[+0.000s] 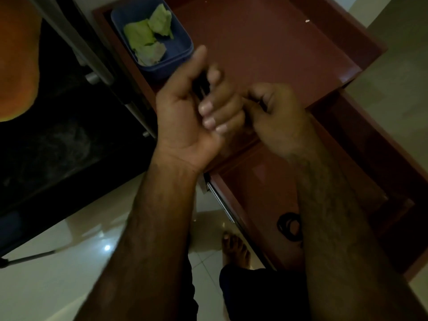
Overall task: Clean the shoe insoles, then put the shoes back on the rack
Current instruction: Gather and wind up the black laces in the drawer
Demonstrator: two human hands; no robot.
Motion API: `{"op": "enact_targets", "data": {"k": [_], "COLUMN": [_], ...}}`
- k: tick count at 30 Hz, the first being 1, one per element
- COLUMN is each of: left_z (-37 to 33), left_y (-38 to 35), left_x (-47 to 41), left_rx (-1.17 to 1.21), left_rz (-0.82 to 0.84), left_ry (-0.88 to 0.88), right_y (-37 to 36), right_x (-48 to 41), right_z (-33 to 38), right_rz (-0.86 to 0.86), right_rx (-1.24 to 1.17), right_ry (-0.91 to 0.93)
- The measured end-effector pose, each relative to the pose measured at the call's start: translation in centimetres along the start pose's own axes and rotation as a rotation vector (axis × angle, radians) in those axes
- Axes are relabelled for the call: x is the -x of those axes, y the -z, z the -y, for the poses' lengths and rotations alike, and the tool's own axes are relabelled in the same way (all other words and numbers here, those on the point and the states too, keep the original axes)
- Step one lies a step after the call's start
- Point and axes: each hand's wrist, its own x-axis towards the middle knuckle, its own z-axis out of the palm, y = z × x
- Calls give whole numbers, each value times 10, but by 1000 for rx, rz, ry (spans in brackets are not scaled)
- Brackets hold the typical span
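Both forearms (pixel 162 228) are reaching over the cabinet (pixel 266 42), the left hand (pixel 192 107) curling around a small blurred dark thing (pixel 201 85). The right hand (pixel 275 117) is curling beside it, hold unclear; green cloths (pixel 148 35) are lying in the blue tub (pixel 188 44).

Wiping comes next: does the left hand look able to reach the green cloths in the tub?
Probably yes: the blue tub lies open just beyond the left hand, though its fingers grip a dark object.
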Motion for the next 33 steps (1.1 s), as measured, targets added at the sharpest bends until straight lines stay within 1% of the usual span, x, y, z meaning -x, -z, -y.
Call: {"op": "enact_targets", "data": {"k": [1, 3, 6, 9, 11, 14, 16, 17, 19, 20, 21, 24, 27, 29, 30, 31, 33], "left_z": [2, 7, 17, 24, 27, 32, 32, 30, 26, 23, 20, 3, -5, -1, 2, 5, 7], "left_y": [0, 3, 7, 6, 8, 14, 14, 11, 4, 2, -1, -6, 2, 5, 5, 6, 9], "left_x": [-2, -6, -11, -17, -17, -12, -9, -8, -7, -7, -6, -3, 3, 5, 5, 3, -3], "left_rx": [39, -38, -408, -808, -1057, -1432, -1646, -1739, -1852, -1822, -1706, -1137, -722, -382, -216, -88, 18], "left_rz": [-87, -317, -595, -728, -708, -664, -667, -686, -724, -706, -658, -453, -80, 157, 216, 240, 191], "left_ry": [-128, -324, -457, -590, -659, -611, -545, -486, -277, -145, -15, 324, 533, 591, 576, 520, 299], "right_y": [-2, -3, -1, 1, 4, 8, 10, 11, 11, 10, 9, 9, 12, 11, 8, 6, 2], "right_x": [1, 3, 5, 4, 5, 8, 8, 6, 4, 3, 3, 3, 1, 2, 1, 1, 0], "right_z": [1, 0, -2, 0, 5, 12, 14, 13, 10, 7, 5, 3, 5, 6, 4, 3, 2], "right_rz": [58, 138, 185, 190, 194, 157, 68, 18, -31, -44, -62, -148, -155, -80, -31, 7, 58], "right_rx": [-2, 1, 41, 28, 2, -51, -23, 15, 125, 164, 181, 142, 72, 12, -33, -52, -27], "right_ry": [-18, -48, -95, -119, -103, -59, -19, -7, 12, 22, 30, 60, 80, 38, 3, -38, -101]}}
